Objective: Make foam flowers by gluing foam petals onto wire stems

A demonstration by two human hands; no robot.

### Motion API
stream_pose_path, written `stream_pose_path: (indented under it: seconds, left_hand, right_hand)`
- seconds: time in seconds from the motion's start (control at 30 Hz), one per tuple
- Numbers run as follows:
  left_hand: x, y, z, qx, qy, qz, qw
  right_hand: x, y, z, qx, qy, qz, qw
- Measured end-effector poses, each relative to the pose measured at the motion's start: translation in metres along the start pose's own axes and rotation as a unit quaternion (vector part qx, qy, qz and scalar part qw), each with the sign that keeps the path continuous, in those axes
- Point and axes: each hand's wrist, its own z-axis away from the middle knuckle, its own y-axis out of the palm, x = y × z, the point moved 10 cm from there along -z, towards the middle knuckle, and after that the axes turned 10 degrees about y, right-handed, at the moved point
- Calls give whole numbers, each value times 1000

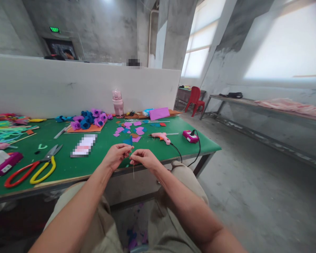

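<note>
At the near edge of the green table [107, 163], my left hand [115, 154] and my right hand [144, 158] meet in front of me. A thin stem [133, 173] runs between their pinched fingertips and hangs below them. Blue crepe paper [127, 141] shows at its top, by my left fingers. Purple, blue and orange paper pieces [139, 131] lie scattered just beyond my hands. To the right of them rests a pink glue gun [160, 136] with a black cord.
Large scissors [46, 162] with red and yellow handles lie at left, near a blurred-out phone [84, 145]. Purple and blue paper flowers [91, 118] sit on orange paper. A pink bottle [118, 103] stands by the white divider [94, 84]. A magenta power box [191, 136] is at right.
</note>
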Motion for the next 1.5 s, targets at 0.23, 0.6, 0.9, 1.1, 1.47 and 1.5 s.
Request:
stream_pose_path:
  seconds: [0.23, 0.6, 0.9, 1.1, 1.47, 1.5]
  left_hand:
    - [-3, 0, 0, 3, 4, -14, 1000]
    - [-4, 2, 0, 4, 14, -14, 1000]
    - [2, 4, 3, 16, -16, -9, 1000]
    - [1, -4, 0, -8, -3, -16, 1000]
    - [-43, 32, 22, 171, 69, -74, 980]
    - [-44, 36, 25, 198, 65, -84, 974]
  right_hand:
    - [1, 0, 0, 2, -3, 5, 1000]
    - [2, -1, 1, -2, -10, 10, 1000]
    - [10, -6, 3, -33, -35, 8, 999]
    - [12, -20, 5, -51, -21, -29, 998]
    - [11, -38, 5, -75, -13, -46, 996]
    - [11, -40, 4, -78, -14, -48, 996]
